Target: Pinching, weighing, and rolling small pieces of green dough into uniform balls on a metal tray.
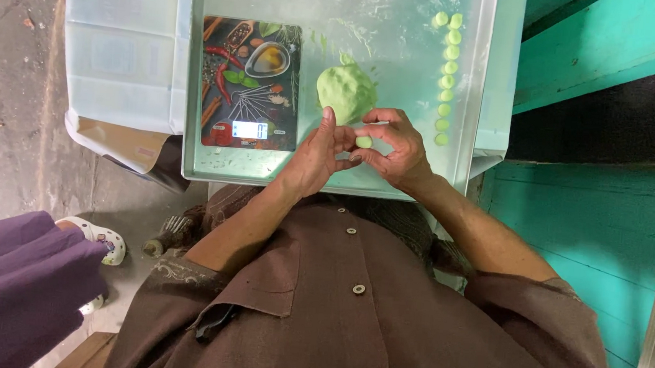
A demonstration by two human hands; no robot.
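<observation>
Green dough ball, frame centre, pinched between both hands over metal tray. Right hand fingers curled around it; left hand fingers nearly straight, tips touching it. Big dough lump just above; row of small balls upper right; kitchen scale left.

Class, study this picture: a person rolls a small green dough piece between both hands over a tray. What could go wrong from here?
1. The small piece sits only between the fingertips of the left hand and right hand; it might slip onto the tray.
2. The balls lie in a tight row by the tray's edge; neighbours could stick together.
3. The dough lump lies beside the scale and could smear it.
</observation>
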